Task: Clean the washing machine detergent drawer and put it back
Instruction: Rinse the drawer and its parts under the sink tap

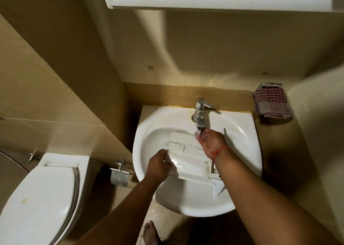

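In the sink (149,125), left fingers (165,156) grip the drawer (188,162); right fingers (202,136) cupped loosely above.

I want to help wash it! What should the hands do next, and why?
Probably the right hand should rub the wet drawer under the tap. Water already runs there, and the left hand holds the drawer's near edge steady over the sink.

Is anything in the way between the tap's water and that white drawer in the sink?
Partly. The right hand is cupped directly under the tap spout, above the detergent drawer, so it meets the stream first. The left hand grips the drawer's near edge, away from the spout.
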